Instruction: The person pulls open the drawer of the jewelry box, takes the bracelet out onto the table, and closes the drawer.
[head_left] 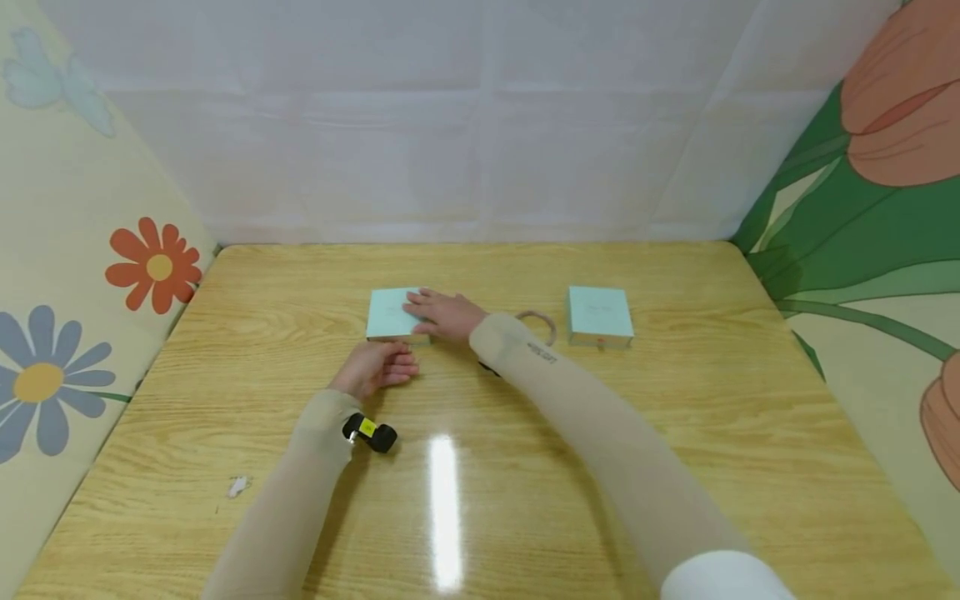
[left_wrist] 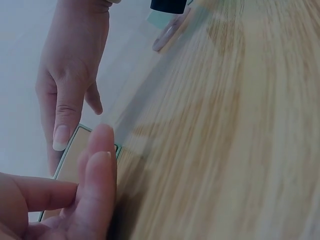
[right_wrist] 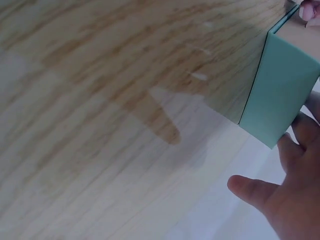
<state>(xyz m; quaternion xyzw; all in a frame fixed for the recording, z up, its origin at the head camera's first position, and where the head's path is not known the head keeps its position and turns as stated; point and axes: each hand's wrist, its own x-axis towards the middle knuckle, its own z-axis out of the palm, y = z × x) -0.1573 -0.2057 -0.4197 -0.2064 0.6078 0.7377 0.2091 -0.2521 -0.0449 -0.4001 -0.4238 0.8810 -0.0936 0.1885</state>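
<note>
A mint-green box point(head_left: 390, 308) with a pale front lies on the wooden table. My right hand point(head_left: 447, 317) rests on its top from the right, fingers straight and spread. At the box's front edge is my left hand point(head_left: 375, 368), its thumb and a fingertip close together while the other fingers stretch to the right. In the left wrist view, those fingers point(left_wrist: 100, 165) cover part of the pale front point(left_wrist: 72, 150); whether they pinch anything there is hidden. The right wrist view shows the box's green side point(right_wrist: 280, 90) between table and right hand.
A second mint-green box point(head_left: 600, 312) with a small red tab stands to the right. Between the boxes lies a brownish ring point(head_left: 546, 317), partly hidden by the right sleeve. A small white scrap point(head_left: 238, 486) is at front left. A white wall closes off the back.
</note>
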